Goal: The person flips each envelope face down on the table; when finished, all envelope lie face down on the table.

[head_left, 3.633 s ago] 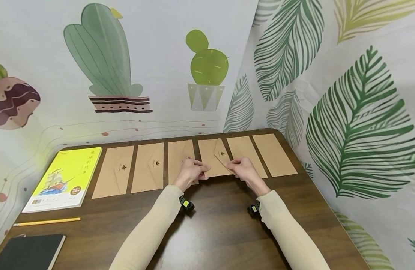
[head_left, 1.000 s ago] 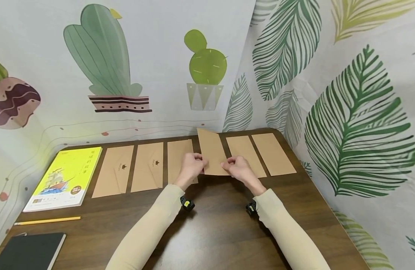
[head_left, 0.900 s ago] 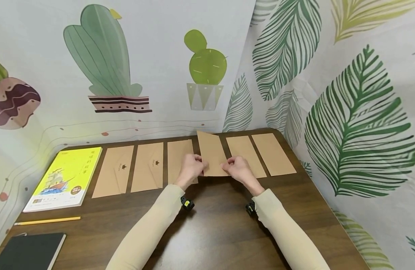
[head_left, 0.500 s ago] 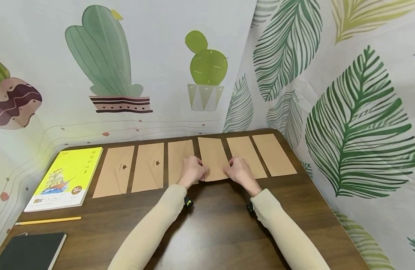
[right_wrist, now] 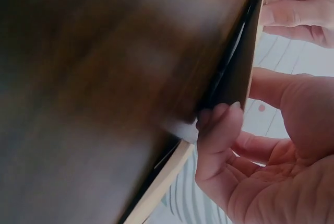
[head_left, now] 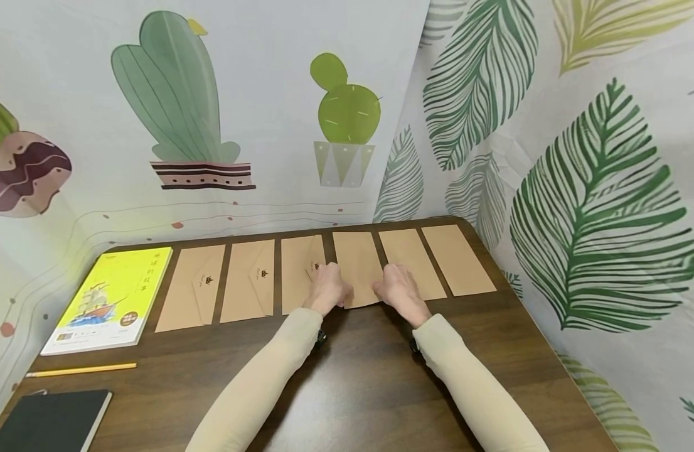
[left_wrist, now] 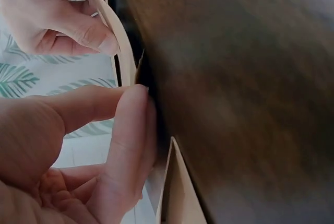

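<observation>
A kraft-paper envelope [head_left: 357,267], plain side up, lies in the row along the table's back, its near edge slightly raised. My left hand [head_left: 329,289] pinches its near left corner, while my right hand [head_left: 400,287] pinches the near right corner. In the left wrist view, the envelope edge [left_wrist: 124,51] bows between both hands, with the thumb and fingers of the left hand [left_wrist: 99,140] at its end. From the right wrist, the right hand [right_wrist: 261,145] curls its fingertips under the envelope [right_wrist: 254,51]. The envelope's underside is mostly hidden.
Left of it, three envelopes [head_left: 250,282] show flaps with a crown print; two plain ones [head_left: 459,260] lie to the right. A yellow-covered book [head_left: 106,298], a pencil [head_left: 81,370] and a black notebook [head_left: 50,420] are at the left. Patterned wall cloth [head_left: 285,113] stands behind the table.
The held envelope has turned from flap side up to plain side up. It has since come down onto the table and slid slightly towards me, both hands moving with it.
</observation>
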Motion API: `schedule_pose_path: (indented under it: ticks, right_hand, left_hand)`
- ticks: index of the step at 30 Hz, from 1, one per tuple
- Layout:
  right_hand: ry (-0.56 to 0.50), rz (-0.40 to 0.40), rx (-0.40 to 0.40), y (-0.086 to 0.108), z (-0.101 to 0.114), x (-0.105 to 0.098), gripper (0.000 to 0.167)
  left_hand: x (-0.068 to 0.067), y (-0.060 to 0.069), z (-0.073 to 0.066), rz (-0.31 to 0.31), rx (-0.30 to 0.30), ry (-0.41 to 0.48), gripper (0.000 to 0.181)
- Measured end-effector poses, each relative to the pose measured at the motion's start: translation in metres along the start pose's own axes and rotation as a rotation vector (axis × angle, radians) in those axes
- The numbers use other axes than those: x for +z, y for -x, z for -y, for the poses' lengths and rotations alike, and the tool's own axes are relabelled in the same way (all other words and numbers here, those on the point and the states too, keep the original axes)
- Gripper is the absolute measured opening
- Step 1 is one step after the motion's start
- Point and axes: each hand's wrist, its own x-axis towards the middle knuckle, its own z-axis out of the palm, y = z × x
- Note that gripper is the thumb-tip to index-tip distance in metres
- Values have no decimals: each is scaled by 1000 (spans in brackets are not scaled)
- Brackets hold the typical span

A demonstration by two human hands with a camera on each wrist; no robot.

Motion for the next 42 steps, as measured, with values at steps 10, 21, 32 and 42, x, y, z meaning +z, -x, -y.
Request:
schedule_pose_path:
  ticks: [10, 21, 32, 42]
  right_hand:
    - [51, -18, -1, 19, 21, -17, 40]
    - [72, -50, -22, 19, 22, -17, 40]
    - [-102, -53, -138, 20, 37, -3, 47]
    - [-103, 14, -237, 28, 75, 24, 43]
  left_hand:
    - [0, -1, -4, 3, 60, -92, 23]
    - [1, -2, -2, -27, 101, -135, 24]
    - [-48, 52, -13, -46, 120, 79, 21]
    - [-61, 57, 28, -189, 130, 1, 41]
